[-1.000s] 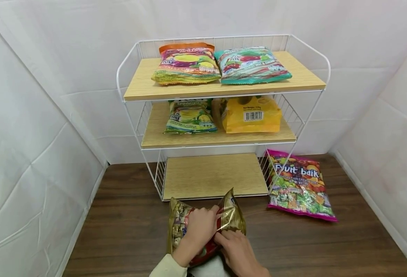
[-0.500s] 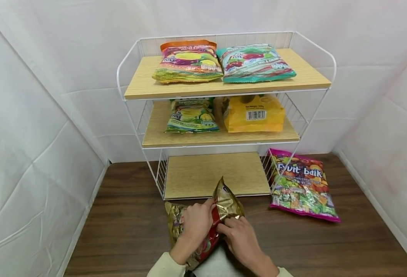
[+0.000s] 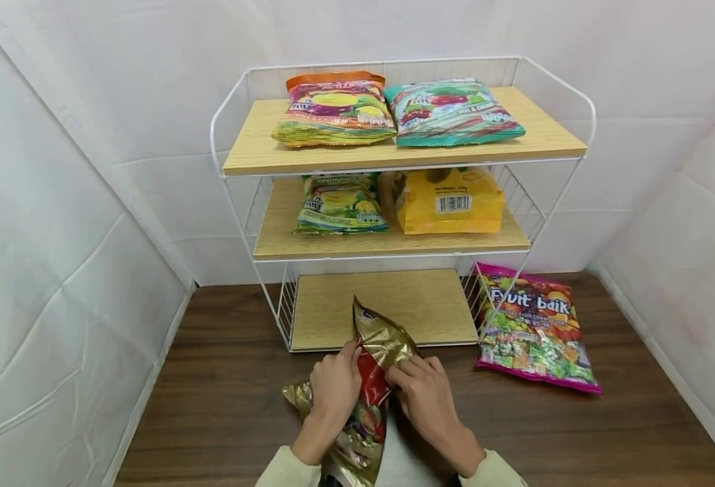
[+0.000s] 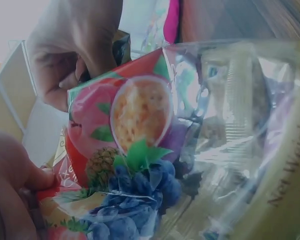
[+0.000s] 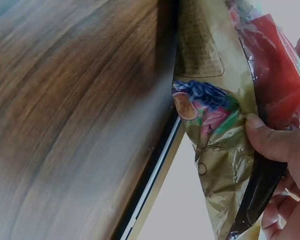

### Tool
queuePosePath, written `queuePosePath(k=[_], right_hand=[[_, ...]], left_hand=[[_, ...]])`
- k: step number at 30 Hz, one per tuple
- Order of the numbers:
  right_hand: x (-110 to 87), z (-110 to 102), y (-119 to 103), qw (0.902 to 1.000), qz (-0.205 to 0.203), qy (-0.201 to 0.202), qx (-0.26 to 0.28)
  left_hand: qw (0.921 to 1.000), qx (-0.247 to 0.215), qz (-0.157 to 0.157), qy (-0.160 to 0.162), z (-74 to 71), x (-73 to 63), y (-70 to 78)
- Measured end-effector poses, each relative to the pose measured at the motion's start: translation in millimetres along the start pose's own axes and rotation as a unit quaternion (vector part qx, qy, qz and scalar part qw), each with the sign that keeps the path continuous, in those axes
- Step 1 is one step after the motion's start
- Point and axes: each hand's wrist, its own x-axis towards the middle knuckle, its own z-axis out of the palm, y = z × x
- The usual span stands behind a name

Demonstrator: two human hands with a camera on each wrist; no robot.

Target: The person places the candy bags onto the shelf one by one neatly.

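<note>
A gold and red bag of fruit candy [image 3: 372,377] stands tilted in front of the rack, its pointed gold corner overlapping the lowest shelf in the head view. My left hand [image 3: 335,384] grips its left side near the middle. Opposite, my right hand [image 3: 423,396] pinches the bag's right edge; the right wrist view shows the thumb [image 5: 270,140] pressed on the gold film. Printed fruit and wrapped sweets behind a see-through panel [image 4: 230,110] fill the left wrist view. The bag's lower end hangs between my forearms, partly hidden by the left one.
The white wire rack [image 3: 542,237] has three wooden shelves. Two candy bags, one orange [image 3: 335,111] and one teal [image 3: 454,111], lie on top. A green bag [image 3: 341,206] and a yellow bag [image 3: 451,203] sit below. A pink-edged fruit chew bag [image 3: 536,328] leans at the rack's right.
The gold bag has swung more upright, and its pointed corner has shifted up and left toward the lowest shelf. Both hands have kept hold of it and moved slightly forward.
</note>
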Motion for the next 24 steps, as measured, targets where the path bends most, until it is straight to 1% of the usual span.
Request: queuePosePath(k=[6,13,19,24], right_hand=[[6.3,5,-2,0.9999,0.004,0.009,0.001],[13.4,11,-2,0.9993,0.009,0.036,0.004],[21.2,19,-3,0.998,-0.001,0.063,0.01],[27.4,25,-6,0.997,-0.002,0.078,0.007]], left_hand=[[0.9996,0.005,-0.01,0.027,-0.4,-1.6,-4.8],[0.9978,-0.017,-0.022,0.06,-1.0,-1.1,-10.4],[0.9955,-0.039,-0.051,0.07,-3.1,-1.1,-17.0],[0.9914,-0.055,-0.09,0.078,-4.4,-2.4,-21.0]])
